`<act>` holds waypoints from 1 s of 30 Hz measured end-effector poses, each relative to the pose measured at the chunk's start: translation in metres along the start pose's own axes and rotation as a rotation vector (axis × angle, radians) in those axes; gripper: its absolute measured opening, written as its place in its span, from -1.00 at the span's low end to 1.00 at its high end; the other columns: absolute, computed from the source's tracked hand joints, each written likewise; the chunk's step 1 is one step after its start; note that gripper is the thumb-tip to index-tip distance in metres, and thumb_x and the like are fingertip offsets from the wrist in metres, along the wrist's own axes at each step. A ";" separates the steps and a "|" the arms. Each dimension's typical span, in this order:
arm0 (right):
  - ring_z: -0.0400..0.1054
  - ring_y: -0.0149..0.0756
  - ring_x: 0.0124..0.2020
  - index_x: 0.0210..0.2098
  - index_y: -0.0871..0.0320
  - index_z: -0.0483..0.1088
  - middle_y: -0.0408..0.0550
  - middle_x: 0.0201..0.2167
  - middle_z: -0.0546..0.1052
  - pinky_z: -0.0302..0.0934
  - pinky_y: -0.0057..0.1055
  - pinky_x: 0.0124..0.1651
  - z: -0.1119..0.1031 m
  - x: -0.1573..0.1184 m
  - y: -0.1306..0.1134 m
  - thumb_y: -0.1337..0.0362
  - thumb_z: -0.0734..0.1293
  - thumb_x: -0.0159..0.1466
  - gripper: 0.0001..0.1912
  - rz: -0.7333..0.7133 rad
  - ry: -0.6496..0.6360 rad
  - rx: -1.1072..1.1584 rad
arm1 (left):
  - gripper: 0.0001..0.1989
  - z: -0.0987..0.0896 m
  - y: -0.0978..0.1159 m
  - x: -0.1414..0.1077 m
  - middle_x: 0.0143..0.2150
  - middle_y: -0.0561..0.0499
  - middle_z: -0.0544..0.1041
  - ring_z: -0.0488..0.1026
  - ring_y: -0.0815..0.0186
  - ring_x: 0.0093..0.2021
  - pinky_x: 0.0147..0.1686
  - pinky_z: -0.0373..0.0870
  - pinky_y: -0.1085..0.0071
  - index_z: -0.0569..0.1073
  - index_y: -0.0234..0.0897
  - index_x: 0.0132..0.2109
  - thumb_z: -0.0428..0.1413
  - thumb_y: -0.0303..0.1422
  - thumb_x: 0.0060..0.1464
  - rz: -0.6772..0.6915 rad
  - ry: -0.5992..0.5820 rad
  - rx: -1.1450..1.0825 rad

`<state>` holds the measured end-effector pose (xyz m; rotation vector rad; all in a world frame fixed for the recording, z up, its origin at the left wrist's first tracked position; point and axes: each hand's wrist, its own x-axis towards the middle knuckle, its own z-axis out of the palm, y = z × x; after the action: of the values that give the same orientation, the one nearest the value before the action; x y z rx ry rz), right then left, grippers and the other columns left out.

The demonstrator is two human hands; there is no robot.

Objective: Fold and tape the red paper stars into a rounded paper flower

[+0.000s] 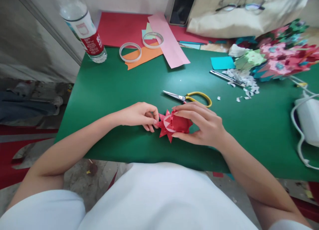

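Note:
A red paper flower [181,124] with pointed petals and a pink ring inside is held between my two hands, just above the green table [119,90]. My left hand [143,115] pinches the tip of a petal at its left side between thumb and finger. Around the right part of the flower curve the fingers and thumb of my right hand [203,123], partly covering it. Beyond the flower lie scissors [185,97] with yellow handles, their blades pointing left and nearly together.
Two tape rings [130,52] rest near orange, pink and red paper sheets at the back. A bottle [93,40] stands back left. At the right are a cutter [225,78], white scraps, paper flowers [279,62] and a white cabled box [309,118].

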<state>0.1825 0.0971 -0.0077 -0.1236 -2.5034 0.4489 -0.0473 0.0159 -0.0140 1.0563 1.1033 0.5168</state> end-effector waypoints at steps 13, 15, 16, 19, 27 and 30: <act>0.45 -0.17 -0.22 -0.14 0.18 0.35 0.09 -0.21 0.56 0.40 -0.21 -0.15 0.004 0.004 -0.009 0.06 0.48 0.10 -0.55 -0.055 -0.004 -0.188 | -0.98 0.003 0.003 -0.001 -0.32 -0.09 0.61 0.60 0.37 -0.38 -0.43 0.52 0.56 0.40 -0.40 -0.28 0.11 -0.51 0.09 -0.004 0.012 0.049; 0.44 -0.17 -0.22 -0.15 0.19 0.36 0.09 -0.21 0.56 0.40 -0.21 -0.15 0.004 0.004 -0.009 0.05 0.48 0.10 -0.54 -0.062 -0.008 -0.205 | -0.97 0.003 0.003 -0.001 -0.32 -0.08 0.61 0.60 0.36 -0.38 -0.42 0.52 0.54 0.40 -0.40 -0.28 0.12 -0.51 0.09 -0.003 0.011 0.053; 0.44 -0.17 -0.22 -0.15 0.19 0.36 0.09 -0.21 0.56 0.40 -0.22 -0.15 0.005 0.004 -0.009 0.05 0.48 0.10 -0.55 -0.062 -0.009 -0.210 | -0.96 0.003 0.003 -0.001 -0.32 -0.08 0.61 0.60 0.36 -0.38 -0.42 0.52 0.54 0.40 -0.39 -0.28 0.12 -0.50 0.08 0.001 0.011 0.053; 0.44 -0.19 -0.22 -0.15 0.18 0.36 0.08 -0.21 0.56 0.40 -0.24 -0.15 0.005 0.004 -0.010 0.04 0.46 0.12 -0.56 -0.056 -0.017 -0.215 | -0.94 0.003 0.003 -0.001 -0.35 -0.05 0.60 0.60 0.36 -0.37 -0.43 0.50 0.56 0.40 -0.38 -0.28 0.13 -0.48 0.07 0.014 0.003 0.055; 0.45 -0.19 -0.21 -0.14 0.18 0.37 0.07 -0.20 0.56 0.39 -0.25 -0.14 0.006 0.002 -0.010 0.02 0.46 0.12 -0.55 -0.048 -0.028 -0.233 | -0.93 0.004 0.004 -0.002 -0.42 0.00 0.58 0.60 0.38 -0.37 -0.44 0.48 0.60 0.40 -0.38 -0.29 0.15 -0.46 0.07 0.008 0.005 0.067; 0.45 -0.19 -0.21 -0.14 0.17 0.37 0.06 -0.20 0.56 0.39 -0.25 -0.14 0.006 0.002 -0.010 0.02 0.46 0.12 -0.55 -0.051 -0.028 -0.240 | -0.94 0.004 0.004 -0.001 -0.43 0.00 0.58 0.60 0.39 -0.38 -0.44 0.48 0.62 0.40 -0.39 -0.29 0.14 -0.48 0.07 0.020 0.001 0.063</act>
<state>0.1775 0.0865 -0.0077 -0.1468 -2.5733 0.1291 -0.0440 0.0148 -0.0098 1.1231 1.1172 0.5009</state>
